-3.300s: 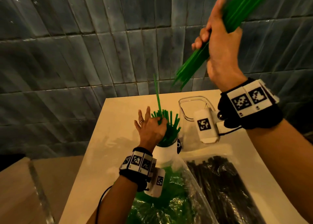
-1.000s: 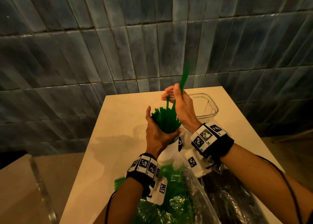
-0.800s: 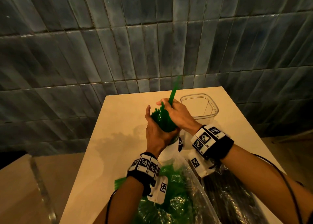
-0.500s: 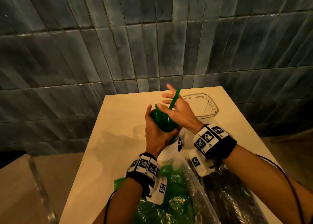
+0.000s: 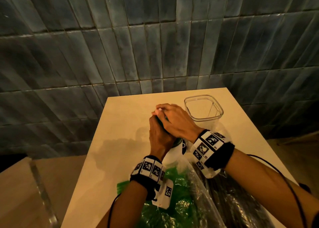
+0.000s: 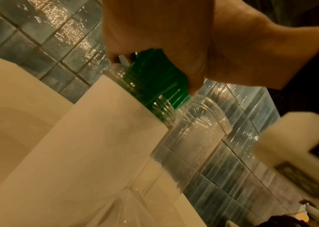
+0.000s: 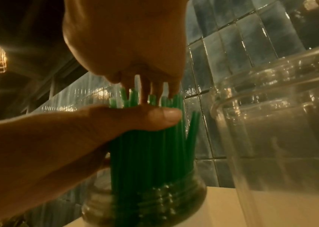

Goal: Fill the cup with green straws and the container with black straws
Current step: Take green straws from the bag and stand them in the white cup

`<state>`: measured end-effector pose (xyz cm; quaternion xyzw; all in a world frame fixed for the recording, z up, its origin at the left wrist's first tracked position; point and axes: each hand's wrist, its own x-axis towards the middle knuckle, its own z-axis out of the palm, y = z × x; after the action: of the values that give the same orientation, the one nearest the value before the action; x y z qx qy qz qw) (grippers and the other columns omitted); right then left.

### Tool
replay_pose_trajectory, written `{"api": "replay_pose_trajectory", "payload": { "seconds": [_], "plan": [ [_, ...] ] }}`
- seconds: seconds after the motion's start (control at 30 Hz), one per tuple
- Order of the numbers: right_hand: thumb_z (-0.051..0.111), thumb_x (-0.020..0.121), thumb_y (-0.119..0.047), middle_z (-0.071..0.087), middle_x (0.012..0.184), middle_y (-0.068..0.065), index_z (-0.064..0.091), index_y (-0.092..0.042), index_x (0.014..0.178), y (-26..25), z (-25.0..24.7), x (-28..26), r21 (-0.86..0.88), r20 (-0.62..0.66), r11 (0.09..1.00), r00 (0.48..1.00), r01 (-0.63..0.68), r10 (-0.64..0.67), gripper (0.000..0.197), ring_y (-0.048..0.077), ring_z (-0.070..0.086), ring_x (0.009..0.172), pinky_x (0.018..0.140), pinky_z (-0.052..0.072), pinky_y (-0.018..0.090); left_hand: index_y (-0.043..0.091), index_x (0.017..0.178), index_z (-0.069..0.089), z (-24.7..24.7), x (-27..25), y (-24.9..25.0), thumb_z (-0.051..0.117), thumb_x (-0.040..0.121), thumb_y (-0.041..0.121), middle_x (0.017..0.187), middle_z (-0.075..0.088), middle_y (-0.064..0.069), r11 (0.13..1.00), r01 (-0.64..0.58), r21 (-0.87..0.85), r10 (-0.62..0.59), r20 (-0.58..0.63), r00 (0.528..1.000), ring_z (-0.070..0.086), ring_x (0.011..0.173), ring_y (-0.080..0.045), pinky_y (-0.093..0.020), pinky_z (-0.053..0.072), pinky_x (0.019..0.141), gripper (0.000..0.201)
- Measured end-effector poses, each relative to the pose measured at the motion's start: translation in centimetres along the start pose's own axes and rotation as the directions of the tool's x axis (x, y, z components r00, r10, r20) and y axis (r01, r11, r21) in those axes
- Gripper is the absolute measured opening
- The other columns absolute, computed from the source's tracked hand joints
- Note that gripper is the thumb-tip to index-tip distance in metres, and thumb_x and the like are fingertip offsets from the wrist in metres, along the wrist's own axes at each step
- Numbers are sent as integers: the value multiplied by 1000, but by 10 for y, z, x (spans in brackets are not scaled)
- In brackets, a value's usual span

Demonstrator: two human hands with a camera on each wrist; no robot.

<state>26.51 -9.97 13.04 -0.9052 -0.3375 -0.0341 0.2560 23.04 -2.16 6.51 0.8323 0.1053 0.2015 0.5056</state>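
A white cup point(image 5: 174, 154) with a clear top point(image 7: 145, 204) stands mid-table, packed with green straws point(image 7: 150, 153). My left hand point(image 5: 158, 131) wraps the bundle from the left; its thumb point(image 7: 154, 118) lies across the straws just under their tips. My right hand point(image 5: 170, 119) lies over the top, and its fingers point(image 7: 150, 90) press down on the straw ends. In the head view only a sliver of green shows between the hands. The clear container point(image 5: 207, 120) stands right of the cup, with no straws showing in it.
A plastic bag of green straws point(image 5: 179, 193) and a bag of black straws point(image 5: 238, 205) lie at the near edge of the beige table point(image 5: 124, 124), under my wrists. A grey tiled wall stands behind the table. Cables trail from both wrist bands.
My right hand pushed the last raised green straws down into the cup and now covers the bundle's top. My left hand has stayed wrapped round the straws.
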Motion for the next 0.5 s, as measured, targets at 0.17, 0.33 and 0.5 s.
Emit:
{"api": "replay_pose_trajectory", "payload": {
  "seconds": [0.17, 0.33, 0.5],
  "plan": [
    [25, 100, -46, 25, 155, 1, 33, -22, 144, 0, 4, 8, -148, -9, 989, 1000, -19, 18, 51, 19, 23, 142, 116, 12, 37, 12, 145, -1, -1, -2, 0, 82, 68, 29, 125, 59, -11, 1000, 10, 2, -10, 4, 1000, 63, 98, -34, -38, 50, 81, 114],
    [26, 95, -56, 27, 154, 1, 32, -26, 144, 4, 5, 1, -144, 115, 989, 992, -36, 53, 58, 20, 25, 141, 116, 18, 44, 26, 145, 13, -9, 6, -7, 67, 84, 21, 116, 62, -15, 965, 224, -136, -230, -26, 973, 60, 98, -24, -25, 43, 79, 81],
    [40, 98, -38, 60, 124, -1, 57, -20, 124, -1, -16, -48, 265, -300, 963, 953, 47, 36, 36, 7, 54, 112, 97, 38, 19, 25, 146, 4, -27, -8, -26, 87, 59, 32, 142, 41, -12, 976, 145, -160, -139, 53, 989, 44, 127, -20, -28, 36, 101, 120]
  ]
}}
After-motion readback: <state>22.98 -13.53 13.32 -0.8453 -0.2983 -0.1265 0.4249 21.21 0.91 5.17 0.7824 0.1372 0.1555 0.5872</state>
